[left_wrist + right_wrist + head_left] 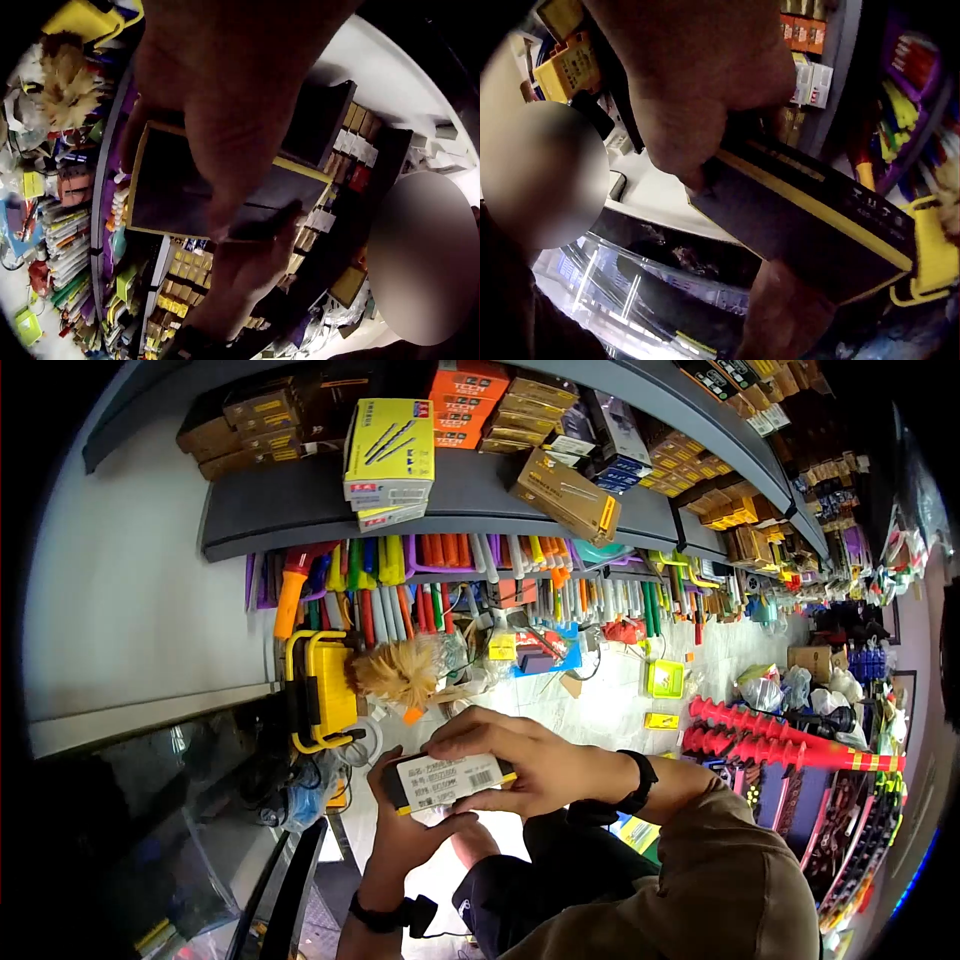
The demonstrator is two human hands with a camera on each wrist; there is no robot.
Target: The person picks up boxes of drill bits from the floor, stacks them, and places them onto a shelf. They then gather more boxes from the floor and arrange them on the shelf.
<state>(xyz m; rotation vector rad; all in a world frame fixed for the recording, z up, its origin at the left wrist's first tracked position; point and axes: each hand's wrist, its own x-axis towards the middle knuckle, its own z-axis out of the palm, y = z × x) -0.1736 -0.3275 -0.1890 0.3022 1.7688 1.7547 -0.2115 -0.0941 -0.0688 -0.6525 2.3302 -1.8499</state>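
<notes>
Both hands hold a small black cardboard box [447, 778] with yellow edges and a white printed label with a barcode, facing up in the head view. My left hand [408, 830] grips its left end and near side, thumb along the lower edge. From the right, my right hand [515, 755] curls over the far side, its thumb on the near edge. In the left wrist view the box [165, 195] shows a dark face with a seam, thumbs against it. The right wrist view shows white print on a side of the box [802, 225].
Grey shelves [290, 510] ahead carry boxed goods, among them a yellow drill-bit box [390, 455] and a brown box [568, 495] jutting over the edge. Lower bins hold colourful handled tools. A yellow work light [330, 695] and glass case [180, 810] are left; red spiral poles [780, 735] right.
</notes>
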